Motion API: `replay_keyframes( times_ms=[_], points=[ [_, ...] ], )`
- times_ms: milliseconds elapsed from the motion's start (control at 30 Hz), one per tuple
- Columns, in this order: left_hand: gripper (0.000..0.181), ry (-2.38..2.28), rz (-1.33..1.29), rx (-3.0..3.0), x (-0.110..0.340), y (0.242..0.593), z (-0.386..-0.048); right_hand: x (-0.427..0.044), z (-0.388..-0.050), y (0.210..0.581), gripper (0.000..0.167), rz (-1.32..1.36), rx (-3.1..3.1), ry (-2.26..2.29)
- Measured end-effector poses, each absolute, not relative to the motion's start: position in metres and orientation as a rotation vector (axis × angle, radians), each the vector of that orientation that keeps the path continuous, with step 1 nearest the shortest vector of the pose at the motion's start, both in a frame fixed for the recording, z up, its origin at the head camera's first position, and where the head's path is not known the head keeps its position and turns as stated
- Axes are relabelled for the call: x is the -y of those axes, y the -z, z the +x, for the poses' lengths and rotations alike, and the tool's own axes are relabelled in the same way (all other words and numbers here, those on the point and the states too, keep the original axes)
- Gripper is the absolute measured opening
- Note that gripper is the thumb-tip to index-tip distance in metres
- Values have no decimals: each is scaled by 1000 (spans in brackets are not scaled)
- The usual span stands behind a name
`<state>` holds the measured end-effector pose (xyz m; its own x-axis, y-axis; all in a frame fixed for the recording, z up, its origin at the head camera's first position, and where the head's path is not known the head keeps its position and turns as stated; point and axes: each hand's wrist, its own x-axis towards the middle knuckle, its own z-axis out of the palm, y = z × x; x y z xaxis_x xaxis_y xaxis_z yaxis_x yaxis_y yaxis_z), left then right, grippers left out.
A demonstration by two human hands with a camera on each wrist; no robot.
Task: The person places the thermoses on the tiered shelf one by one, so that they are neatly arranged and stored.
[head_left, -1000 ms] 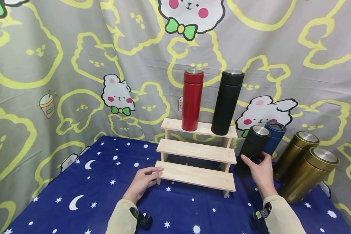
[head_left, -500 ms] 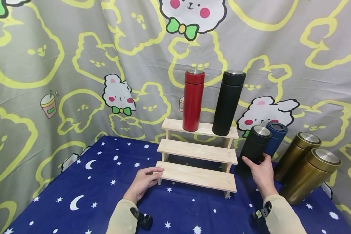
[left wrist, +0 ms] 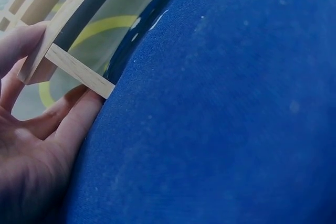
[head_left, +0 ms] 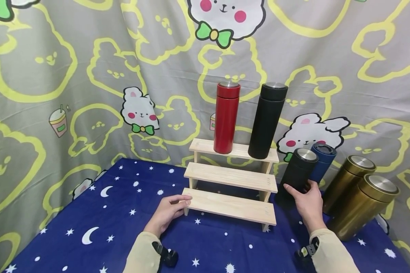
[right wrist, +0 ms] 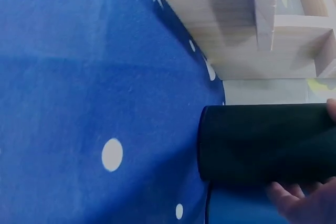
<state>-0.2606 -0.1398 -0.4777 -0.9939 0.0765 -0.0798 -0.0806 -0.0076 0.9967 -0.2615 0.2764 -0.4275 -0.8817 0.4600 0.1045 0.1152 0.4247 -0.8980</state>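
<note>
A short black thermos [head_left: 296, 172] with a steel-topped lid stands at the right of the wooden three-step stand [head_left: 230, 206]. My right hand [head_left: 309, 203] grips its lower part, thumb on the left side and fingers on the right; in the right wrist view, the fingers [right wrist: 286, 195] reach between the black thermos [right wrist: 262, 142] and a blue one [right wrist: 241, 205]. My left hand [head_left: 169, 212] holds the left end of the lowest step. The left wrist view has its digits [left wrist: 26, 40] above and below the board end [left wrist: 39, 61], close to the leg.
On the top step stand a tall red thermos [head_left: 226, 121] and a tall black thermos [head_left: 268, 123]. A blue thermos [head_left: 322, 161] is behind the gripped one. Two gold thermoses [head_left: 345, 185] stand right of my right hand. Patterned curtain [head_left: 171, 76] hangs behind the dark-blue tablecloth [head_left: 130, 227].
My right hand and its fingers shift very slightly to the right at the black thermos, which stays in place. The left hand keeps its place on the stand.
</note>
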Motion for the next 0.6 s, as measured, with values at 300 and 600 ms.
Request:
replay_keyframes(
  times_ms=[300,600],
  points=[
    [32,-2156,10,-2127,140,477,-261,-280,-254,423,93,-480,2376,-1401],
    [32,-2156,19,-2125,140,479,-261,-280,-241,419,93,-490,2382,-1383]
  ],
)
